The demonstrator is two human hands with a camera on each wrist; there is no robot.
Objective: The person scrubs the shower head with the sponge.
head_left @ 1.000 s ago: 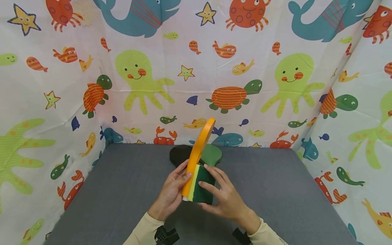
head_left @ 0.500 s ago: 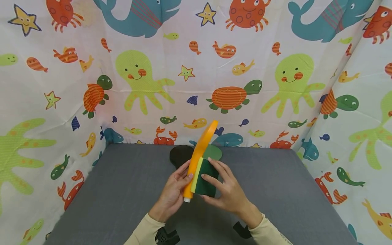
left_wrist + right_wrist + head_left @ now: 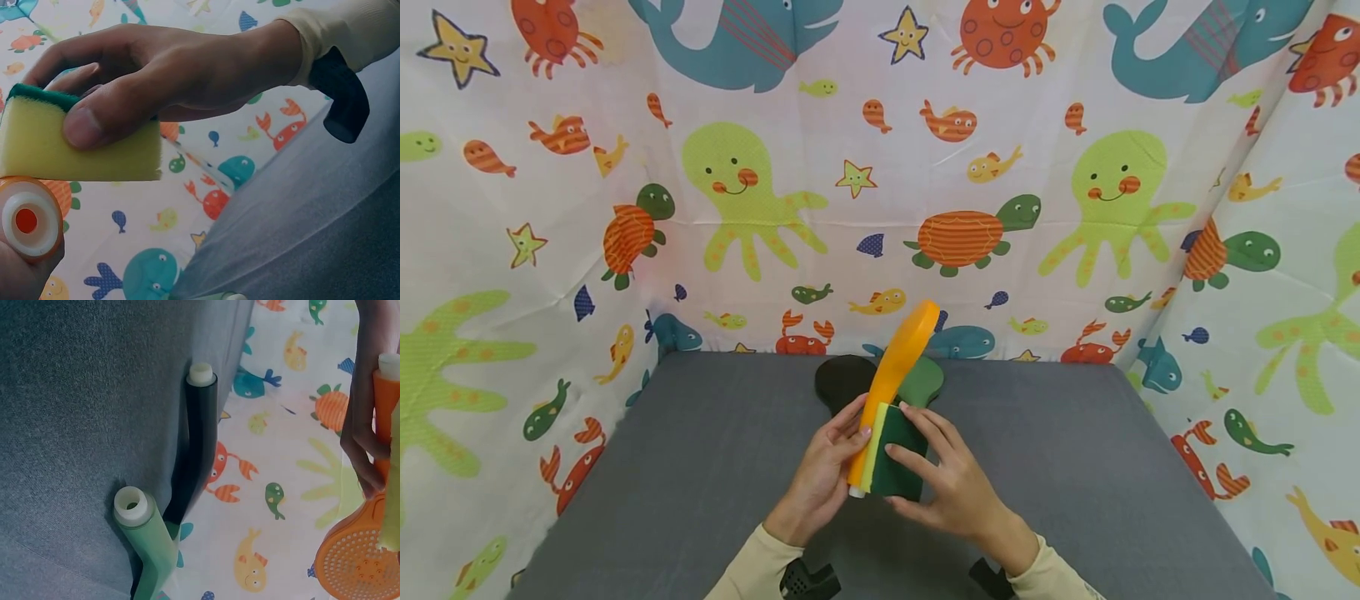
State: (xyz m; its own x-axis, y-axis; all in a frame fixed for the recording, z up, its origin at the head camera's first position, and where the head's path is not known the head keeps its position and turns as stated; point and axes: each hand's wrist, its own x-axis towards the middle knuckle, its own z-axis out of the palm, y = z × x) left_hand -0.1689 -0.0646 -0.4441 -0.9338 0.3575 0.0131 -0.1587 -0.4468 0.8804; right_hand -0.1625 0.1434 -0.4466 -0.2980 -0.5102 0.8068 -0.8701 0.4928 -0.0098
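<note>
My left hand [image 3: 820, 471] holds an orange skimmer [image 3: 898, 354] by its handle, thumb across the front. The skimmer leans to the right with its head up; in the right wrist view its round perforated head [image 3: 340, 565] shows. My right hand [image 3: 958, 483] grips a sponge [image 3: 901, 458], yellow on one side and dark green on the other. Its yellow side lies along the skimmer's handle. In the left wrist view, the right thumb presses into the yellow foam [image 3: 37, 144] just over the white-tipped handle end [image 3: 47, 250].
Behind the hands, a black utensil [image 3: 842, 379] and a green utensil [image 3: 925, 379] lie on the grey table [image 3: 715, 467]. Their white-tipped handles show in the right wrist view. A sea-animal printed cloth [image 3: 865, 225] stands around the back and sides.
The sponge slid up the skimmer's handle, then back down toward its white end. The skimmer has turned and leans further right, its head a little lower. Both hands keep their hold.
</note>
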